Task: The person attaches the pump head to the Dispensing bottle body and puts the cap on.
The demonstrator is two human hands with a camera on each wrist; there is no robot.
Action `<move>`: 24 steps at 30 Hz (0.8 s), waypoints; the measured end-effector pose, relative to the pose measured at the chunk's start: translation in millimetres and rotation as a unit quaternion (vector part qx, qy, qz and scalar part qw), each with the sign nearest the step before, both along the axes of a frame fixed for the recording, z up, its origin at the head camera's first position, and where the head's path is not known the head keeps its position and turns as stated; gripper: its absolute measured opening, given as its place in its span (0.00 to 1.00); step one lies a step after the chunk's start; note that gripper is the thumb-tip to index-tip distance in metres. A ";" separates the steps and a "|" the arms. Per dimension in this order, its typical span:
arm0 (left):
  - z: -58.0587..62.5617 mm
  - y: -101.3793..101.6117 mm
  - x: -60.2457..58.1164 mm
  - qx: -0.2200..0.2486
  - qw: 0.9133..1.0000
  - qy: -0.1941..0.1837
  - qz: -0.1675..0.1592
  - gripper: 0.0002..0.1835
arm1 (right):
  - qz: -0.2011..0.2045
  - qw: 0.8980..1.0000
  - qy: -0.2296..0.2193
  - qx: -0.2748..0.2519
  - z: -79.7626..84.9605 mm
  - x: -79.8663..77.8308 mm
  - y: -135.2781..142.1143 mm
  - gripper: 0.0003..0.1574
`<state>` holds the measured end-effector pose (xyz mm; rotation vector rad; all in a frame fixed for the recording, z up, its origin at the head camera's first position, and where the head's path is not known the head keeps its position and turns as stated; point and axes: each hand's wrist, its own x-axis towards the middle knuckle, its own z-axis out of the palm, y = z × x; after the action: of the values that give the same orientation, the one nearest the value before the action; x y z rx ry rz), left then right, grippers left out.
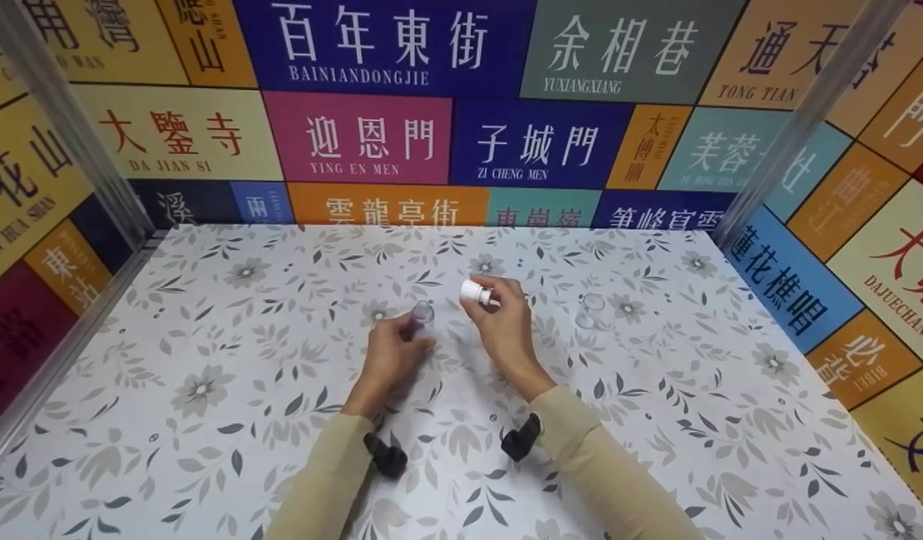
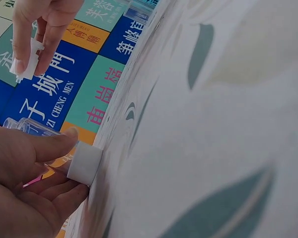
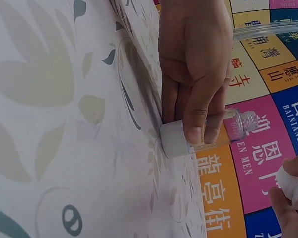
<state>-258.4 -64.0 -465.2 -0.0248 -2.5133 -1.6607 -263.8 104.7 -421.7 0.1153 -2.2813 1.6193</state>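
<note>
My left hand grips a small clear bottle upright on the table, thumb on one side and fingers on the other. In the right wrist view the bottle has a bare threaded neck and a thick white base. My right hand pinches a white pump head, raised to the right of the bottle and apart from it. A narrow white tip sticks out of the pump head in the left wrist view. To the right of my right hand, a clear plastic cap stands on the table.
The table has a white cover with grey leaves and flowers. Colourful panels with Chinese lettering stand behind it and at both sides. Clear upright posts rise at the back corners.
</note>
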 end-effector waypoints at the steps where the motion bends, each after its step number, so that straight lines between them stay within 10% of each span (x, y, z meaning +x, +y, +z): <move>1: -0.1 0.0 0.0 0.000 1.000 0.001 0.000 0.18 | 0.002 1.000 0.005 -0.002 -0.1 0.0 -0.6 0.22; 12: -1.3 0.3 -2.1 -0.021 1.000 0.014 -0.007 0.12 | 0.018 0.997 -0.003 -0.077 -0.5 1.0 -8.5 0.24; 24: -1.8 -1.3 -1.3 -0.011 1.000 0.011 -0.005 0.11 | 0.036 0.997 0.051 -0.043 -4.2 2.1 -18.7 0.21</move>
<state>-259.6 -65.4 -467.0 -0.0567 -2.5196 -1.6275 -261.7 86.0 -425.9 0.2552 -2.1510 1.7028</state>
